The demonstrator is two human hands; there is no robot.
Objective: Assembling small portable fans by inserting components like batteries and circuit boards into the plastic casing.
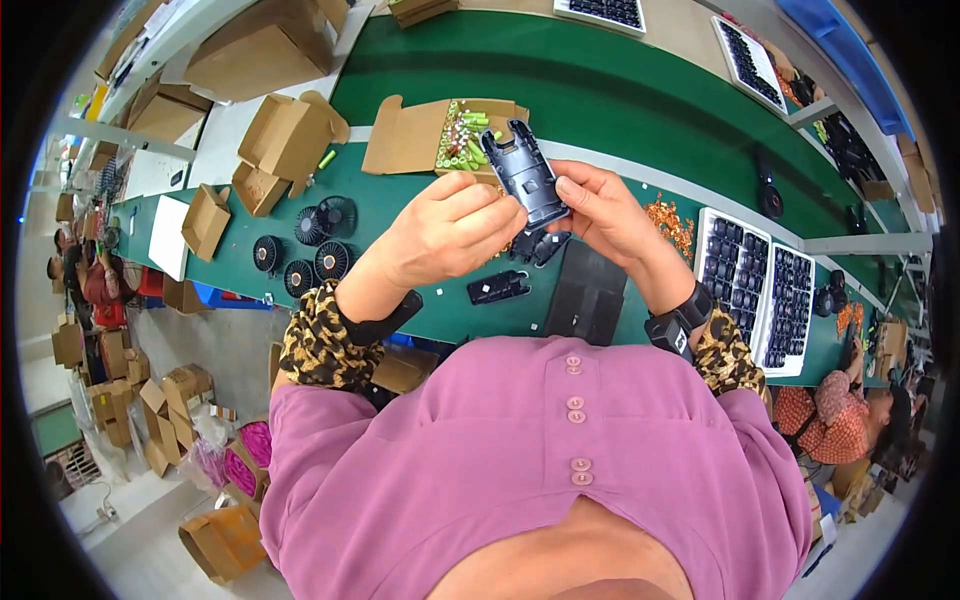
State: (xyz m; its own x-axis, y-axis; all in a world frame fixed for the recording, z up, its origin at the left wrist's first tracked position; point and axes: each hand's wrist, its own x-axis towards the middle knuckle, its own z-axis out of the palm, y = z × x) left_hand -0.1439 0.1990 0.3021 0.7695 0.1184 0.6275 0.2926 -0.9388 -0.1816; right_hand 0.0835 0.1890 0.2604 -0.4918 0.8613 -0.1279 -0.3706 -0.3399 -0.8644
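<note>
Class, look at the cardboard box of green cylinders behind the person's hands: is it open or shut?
Open. The cardboard box has its flap folded out flat to the left, and the green cylinders inside lie exposed on the green table.

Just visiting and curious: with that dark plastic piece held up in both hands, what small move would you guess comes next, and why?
Probably reaching for a green cell: the dark plastic shell is pinched between the left hand and right hand, looks empty, and the open box of green cylinders lies just behind it.
</note>
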